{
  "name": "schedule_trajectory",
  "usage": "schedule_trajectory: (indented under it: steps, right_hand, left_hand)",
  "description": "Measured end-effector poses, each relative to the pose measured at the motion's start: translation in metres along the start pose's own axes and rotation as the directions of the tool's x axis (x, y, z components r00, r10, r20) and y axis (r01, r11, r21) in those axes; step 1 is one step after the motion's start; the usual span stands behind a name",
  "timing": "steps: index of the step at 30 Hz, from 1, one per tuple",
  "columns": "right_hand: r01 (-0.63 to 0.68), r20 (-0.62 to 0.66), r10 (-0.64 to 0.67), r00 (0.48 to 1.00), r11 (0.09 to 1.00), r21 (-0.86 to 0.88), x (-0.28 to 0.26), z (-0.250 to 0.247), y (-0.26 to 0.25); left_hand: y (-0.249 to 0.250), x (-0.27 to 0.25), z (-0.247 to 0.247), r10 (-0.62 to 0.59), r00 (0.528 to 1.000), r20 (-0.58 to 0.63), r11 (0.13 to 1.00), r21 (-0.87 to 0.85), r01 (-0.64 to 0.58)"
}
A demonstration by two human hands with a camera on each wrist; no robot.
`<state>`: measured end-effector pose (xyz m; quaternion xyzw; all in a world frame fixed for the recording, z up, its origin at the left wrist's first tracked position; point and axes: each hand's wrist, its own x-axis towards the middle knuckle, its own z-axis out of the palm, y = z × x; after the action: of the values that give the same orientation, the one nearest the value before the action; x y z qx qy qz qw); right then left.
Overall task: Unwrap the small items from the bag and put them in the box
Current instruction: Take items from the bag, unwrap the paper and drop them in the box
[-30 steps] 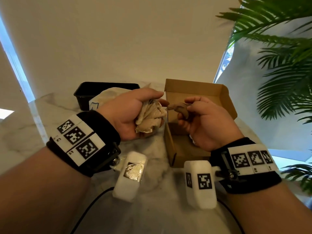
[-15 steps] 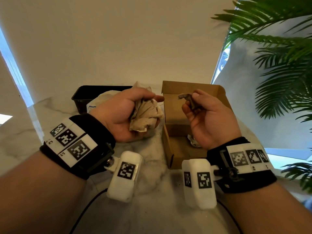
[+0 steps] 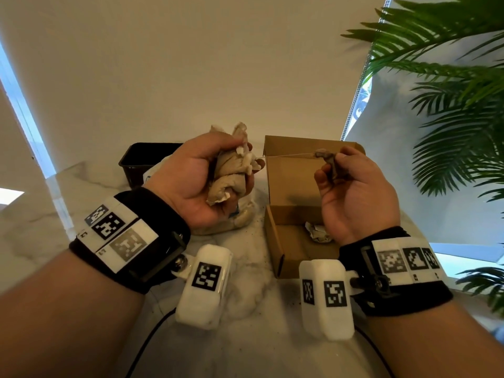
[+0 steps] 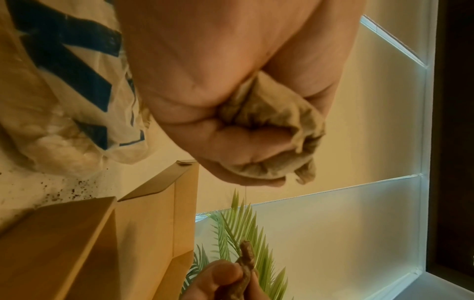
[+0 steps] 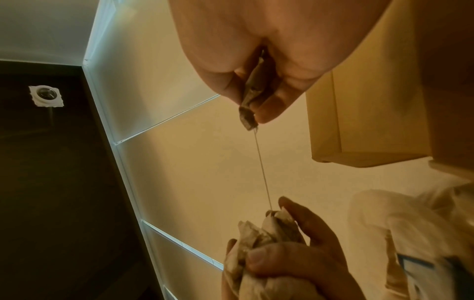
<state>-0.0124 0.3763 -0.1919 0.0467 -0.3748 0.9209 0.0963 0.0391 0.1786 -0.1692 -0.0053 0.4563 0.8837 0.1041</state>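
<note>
White marble with grey veins makes the table top (image 3: 41, 233), and dark crumbs lie scattered on it near the box. At the far left edge of the group stands one black plastic tray (image 3: 141, 162), close to the wall. Just beside it lies one white plastic bag (image 4: 59, 85) with dark blue print, soft and wrinkled.

Above the bag is the left hand (image 3: 201, 181). Its fingers are curled tight round a bunch of crumpled beige wrapping paper (image 3: 231, 170), which sticks out at the top and bottom of the fist. One thin thread (image 5: 261, 162) runs tight from this paper across the free gap to the right hand (image 3: 354, 192). The two hands are apart, with open air between them and over the marble in front.

The right hand pinches one small brown item (image 3: 327, 159), twisted and rough, between thumb and fingertips; its other fingers are bent. This item is in the air above the open cardboard box (image 3: 275, 241), not inside it. The box is one plain brown carton with its lid standing up at the back. On its floor lies one small crumpled grey-white piece (image 3: 317, 233). Green palm leaves (image 3: 450, 126) hang at the far right, near the box.
</note>
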Motion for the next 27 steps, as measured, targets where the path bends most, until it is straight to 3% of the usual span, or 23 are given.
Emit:
schedule_trajectory:
  steps: [4,7,11,13,16,19,22,25,27]
  right_hand:
    - [0.008,0.026,-0.01,1.0,0.998,0.056,0.001,-0.001,0.0]
    - [-0.035,0.126,0.025,0.992,0.997,0.072,-0.002,0.0,-0.002]
    - [-0.167,0.292,0.192,0.937,0.98,-0.107,-0.005,-0.001,-0.006]
    - [-0.285,0.306,0.373,0.876,0.912,-0.297,-0.006,-0.003,-0.007]
    - [-0.398,0.322,0.612,0.723,0.749,-0.53,-0.011,-0.003,-0.01]
    - [-0.41,0.375,0.719,0.585,0.662,-0.628,-0.015,-0.002,-0.013]
    - [-0.383,0.47,0.754,0.459,0.645,-0.661,-0.017,-0.004,-0.013]
    - [-0.396,0.598,0.683,0.419,0.73,-0.557,-0.016,-0.007,-0.011]
    - [-0.406,0.667,0.591,0.454,0.803,-0.436,-0.013,-0.007,-0.01]
  left_hand:
    - [-0.001,0.001,0.001,0.0,1.0,-0.03,1.0,0.016,0.0]
    - [-0.003,0.005,0.001,0.04,0.997,-0.074,0.999,0.031,-0.038]
    - [-0.001,0.007,-0.001,0.098,0.988,-0.119,0.995,-0.013,-0.1]
    - [0.001,0.006,-0.002,0.117,0.984,-0.137,0.991,-0.041,-0.124]
    - [0.001,0.003,0.0,0.119,0.983,-0.142,0.99,-0.057,-0.128]
    - [0.001,0.002,0.002,0.089,0.987,-0.136,0.993,-0.069,-0.099]
    - [0.0,0.001,0.004,0.033,0.99,-0.141,0.998,-0.051,-0.04]
    - [-0.002,0.002,0.003,0.005,0.991,-0.132,1.0,-0.024,-0.009]
    - [-0.002,0.002,0.003,-0.01,0.994,-0.112,1.0,-0.025,0.008]
